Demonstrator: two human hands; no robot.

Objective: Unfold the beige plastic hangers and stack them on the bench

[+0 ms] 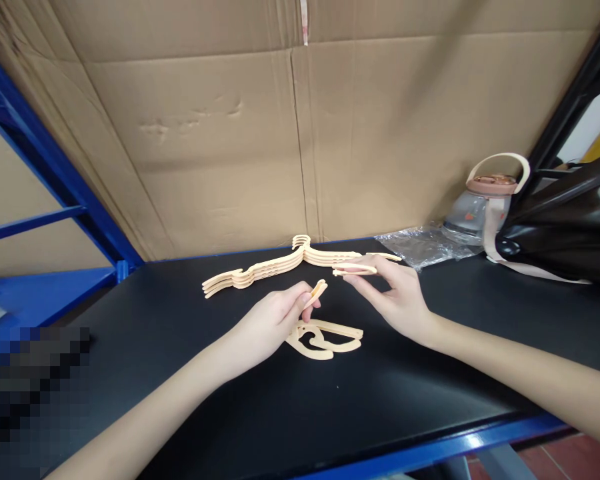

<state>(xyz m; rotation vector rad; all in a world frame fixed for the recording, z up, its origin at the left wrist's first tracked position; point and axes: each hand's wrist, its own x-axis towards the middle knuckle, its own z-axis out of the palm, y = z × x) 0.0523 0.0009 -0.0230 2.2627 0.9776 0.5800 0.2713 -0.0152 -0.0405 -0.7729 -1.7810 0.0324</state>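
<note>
My left hand [287, 307] pinches a small cream plastic hanger piece [319, 291] between thumb and fingers. Across from it, my right hand [393, 290] grips another cream hanger piece [355, 269], held nearly level. The two pieces are apart, with a narrow gap between them. Below the hands, a folded cream hanger [330, 340] lies on the black tabletop, partly covered by my left hand. Behind, a stack of several unfolded cream hangers [275, 265] lies with hooks toward the cardboard; its right end is partly hidden by my right hand.
A cardboard sheet [205, 147] stands along the back. At the back right are crumpled clear plastic [420, 247], a clear bottle [480, 207] with a strap, and a black bag [570, 220]. A blue frame [55, 167] rises at the left. The table's front edge [430, 460] is blue.
</note>
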